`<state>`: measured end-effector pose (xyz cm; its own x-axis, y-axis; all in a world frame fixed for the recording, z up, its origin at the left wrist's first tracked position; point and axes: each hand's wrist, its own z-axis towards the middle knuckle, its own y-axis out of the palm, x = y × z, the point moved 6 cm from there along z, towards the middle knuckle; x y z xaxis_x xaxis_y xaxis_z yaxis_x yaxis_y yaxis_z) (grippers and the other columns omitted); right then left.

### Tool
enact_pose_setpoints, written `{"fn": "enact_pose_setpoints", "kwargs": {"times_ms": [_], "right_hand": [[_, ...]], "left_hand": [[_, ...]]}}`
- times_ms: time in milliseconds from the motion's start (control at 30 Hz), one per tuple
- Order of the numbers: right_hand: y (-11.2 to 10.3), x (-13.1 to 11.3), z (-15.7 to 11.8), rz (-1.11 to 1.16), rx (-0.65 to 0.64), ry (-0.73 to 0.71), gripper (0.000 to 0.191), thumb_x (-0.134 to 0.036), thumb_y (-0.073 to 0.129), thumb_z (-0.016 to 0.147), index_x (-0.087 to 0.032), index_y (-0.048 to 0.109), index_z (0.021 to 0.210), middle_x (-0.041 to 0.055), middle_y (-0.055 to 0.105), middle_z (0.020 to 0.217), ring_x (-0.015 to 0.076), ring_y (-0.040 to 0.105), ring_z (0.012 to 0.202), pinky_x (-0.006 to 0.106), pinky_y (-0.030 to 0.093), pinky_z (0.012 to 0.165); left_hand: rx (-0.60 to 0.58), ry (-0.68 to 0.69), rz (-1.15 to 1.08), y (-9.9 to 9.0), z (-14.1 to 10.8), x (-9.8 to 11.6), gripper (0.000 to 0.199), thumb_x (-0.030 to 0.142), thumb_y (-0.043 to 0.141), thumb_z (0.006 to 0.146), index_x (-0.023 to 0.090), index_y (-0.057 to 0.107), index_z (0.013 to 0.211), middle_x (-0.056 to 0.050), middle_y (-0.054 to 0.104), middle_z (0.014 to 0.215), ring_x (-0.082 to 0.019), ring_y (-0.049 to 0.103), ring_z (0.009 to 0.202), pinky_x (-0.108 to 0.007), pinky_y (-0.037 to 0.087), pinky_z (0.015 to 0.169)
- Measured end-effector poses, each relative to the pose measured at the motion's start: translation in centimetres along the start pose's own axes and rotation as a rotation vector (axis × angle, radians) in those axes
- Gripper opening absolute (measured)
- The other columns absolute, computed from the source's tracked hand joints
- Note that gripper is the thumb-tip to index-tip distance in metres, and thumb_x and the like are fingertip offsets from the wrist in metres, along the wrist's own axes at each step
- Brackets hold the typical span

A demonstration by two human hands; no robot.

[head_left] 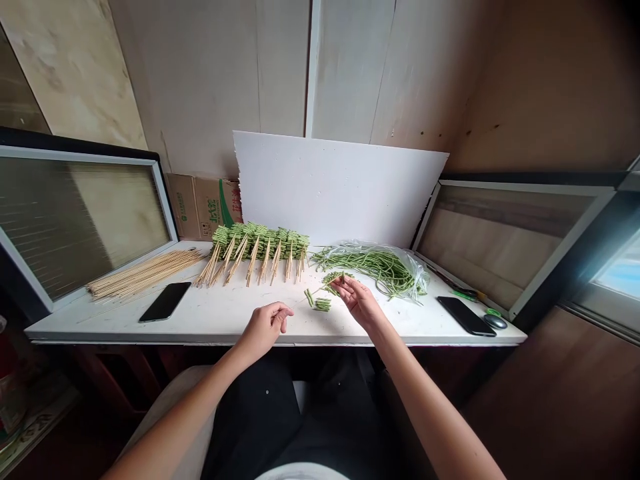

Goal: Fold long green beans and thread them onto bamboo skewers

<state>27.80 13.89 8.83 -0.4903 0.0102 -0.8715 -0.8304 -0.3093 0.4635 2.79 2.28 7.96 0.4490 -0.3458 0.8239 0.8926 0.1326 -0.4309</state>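
My left hand (265,328) is closed around the near end of a thin bamboo skewer (299,302), which points right and away from me. A short piece of green bean (309,297) sits crosswise on the skewer. At the skewer's far end, my right hand (356,301) pinches a small green bean piece, mostly hidden by the fingertips. Between the hands, a small row of cut bean pieces (323,304) lies on the white table (220,325). More cut pieces (332,281) lie just behind my right fingers.
Finished bean skewers (260,239) are stacked at the back, sticks toward me. Loose bamboo skewers (145,273) and a phone (165,302) lie left. Long green beans (380,267) in clear plastic, another phone (465,315) and scissors (463,288) lie right. A white board (340,187) stands behind.
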Motion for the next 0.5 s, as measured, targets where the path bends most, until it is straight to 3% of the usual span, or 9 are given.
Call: {"fn": "enact_pose_setpoints", "kwargs": {"times_ms": [233, 500], "right_hand": [[0.04, -0.37, -0.03, 0.051, -0.013, -0.018, 0.024, -0.033, 0.089, 0.078, -0.022, 0.08, 0.098, 0.0046, 0.079, 0.106, 0.0212, 0.074, 0.108, 0.018, 0.063, 0.073], [0.26, -0.62, -0.19, 0.014, -0.022, -0.05, 0.027, -0.037, 0.09, 0.077, -0.023, 0.081, 0.098, 0.0045, 0.079, 0.105, 0.0183, 0.074, 0.103, 0.018, 0.061, 0.072]], "left_hand": [[-0.011, -0.006, 0.002, 0.03, -0.05, -0.05, 0.037, 0.045, 0.049, 0.101, 0.017, 0.072, 0.095, 0.0, 0.064, 0.062, -0.014, 0.054, 0.057, -0.025, 0.04, 0.059], [-0.025, -0.034, 0.007, 0.13, -0.04, -0.47, 0.039, 0.048, 0.049, 0.101, 0.016, 0.073, 0.098, 0.0, 0.064, 0.064, -0.013, 0.047, 0.053, -0.024, 0.037, 0.055]]}}
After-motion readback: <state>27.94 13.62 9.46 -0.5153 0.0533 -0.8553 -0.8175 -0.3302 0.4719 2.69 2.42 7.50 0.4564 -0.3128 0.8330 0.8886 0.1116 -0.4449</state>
